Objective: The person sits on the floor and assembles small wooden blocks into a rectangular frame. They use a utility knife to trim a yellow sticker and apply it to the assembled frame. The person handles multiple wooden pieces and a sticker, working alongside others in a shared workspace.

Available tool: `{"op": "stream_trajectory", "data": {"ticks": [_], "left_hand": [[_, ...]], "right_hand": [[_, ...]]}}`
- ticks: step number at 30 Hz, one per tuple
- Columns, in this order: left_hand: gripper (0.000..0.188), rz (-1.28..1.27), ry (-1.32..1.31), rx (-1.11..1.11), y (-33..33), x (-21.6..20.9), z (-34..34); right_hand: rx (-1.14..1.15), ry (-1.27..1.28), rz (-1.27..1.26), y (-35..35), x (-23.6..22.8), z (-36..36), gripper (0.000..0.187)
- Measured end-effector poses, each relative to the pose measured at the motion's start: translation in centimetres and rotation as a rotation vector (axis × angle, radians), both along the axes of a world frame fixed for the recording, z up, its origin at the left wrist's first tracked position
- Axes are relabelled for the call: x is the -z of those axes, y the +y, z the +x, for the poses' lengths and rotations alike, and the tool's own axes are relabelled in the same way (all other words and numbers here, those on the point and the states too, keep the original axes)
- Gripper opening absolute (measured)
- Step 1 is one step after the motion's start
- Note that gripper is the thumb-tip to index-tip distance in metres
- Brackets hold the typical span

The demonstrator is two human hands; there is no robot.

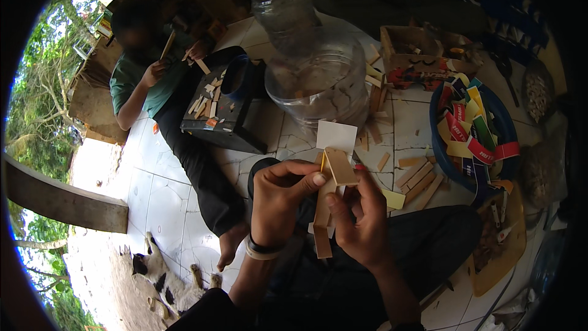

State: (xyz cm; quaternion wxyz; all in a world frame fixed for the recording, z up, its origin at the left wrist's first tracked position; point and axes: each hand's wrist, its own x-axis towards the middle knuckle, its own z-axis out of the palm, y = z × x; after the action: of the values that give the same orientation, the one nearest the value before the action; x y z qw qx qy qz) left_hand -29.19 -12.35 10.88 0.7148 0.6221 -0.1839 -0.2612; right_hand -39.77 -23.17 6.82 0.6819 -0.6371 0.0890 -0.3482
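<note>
Just above my lap, both hands hold a small assembly of thin wooden pieces, with a wider flat block at its top and a strip hanging down below. My left hand pinches its upper left side between thumb and fingers, beside a narrow yellow edge. From the right, my right hand grips the assembly, thumb in front and fingers behind the block. A white card sticks up behind the block. More white shows below, partly hidden by the fingers; I cannot tell whether it is the same card.
A blue basin of coloured strips stands right, near wooden sticks and a yellow tray. Clear plastic tubs stand ahead. A person works beside a black stand; another person sits far right. A cat lies lower left.
</note>
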Motion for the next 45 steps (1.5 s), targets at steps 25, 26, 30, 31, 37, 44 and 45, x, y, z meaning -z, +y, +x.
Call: {"op": "stream_trajectory", "data": {"ticks": [25,26,30,31,37,44,45], "left_hand": [[0.03,0.461,-0.995,-0.265,-1.3,1.4,-5.7],[0.033,0.487,-0.978,-0.244,-1.5,1.5,-6.0],[0.042,0.523,-1.013,-0.142,-1.2,1.3,-6.6],[0.04,0.513,-1.015,-0.101,-0.8,1.2,-6.7],[0.027,0.193,-0.349,-0.073,1.3,0.5,-2.8],[0.034,0.109,-0.11,0.023,0.4,0.0,-0.6],[0.031,0.079,-0.083,0.019,0.3,-0.1,-0.6]], "right_hand": [[0.108,0.077,-0.182,0.5,2.6,0.8,0.025],[0.116,0.083,-0.204,0.4,2.8,0.8,0.025],[0.141,0.04,-0.107,0.0,3.8,1.6,0.022],[0.155,0.073,-0.048,-0.1,3.9,1.7,0.021],[-0.092,0.096,0.22,-2.9,3.0,0.8,0.015],[-0.383,0.068,0.386,-2.2,2.2,0.6,0.02],[-0.383,0.065,0.348,-2.0,2.3,0.5,0.02]]}}
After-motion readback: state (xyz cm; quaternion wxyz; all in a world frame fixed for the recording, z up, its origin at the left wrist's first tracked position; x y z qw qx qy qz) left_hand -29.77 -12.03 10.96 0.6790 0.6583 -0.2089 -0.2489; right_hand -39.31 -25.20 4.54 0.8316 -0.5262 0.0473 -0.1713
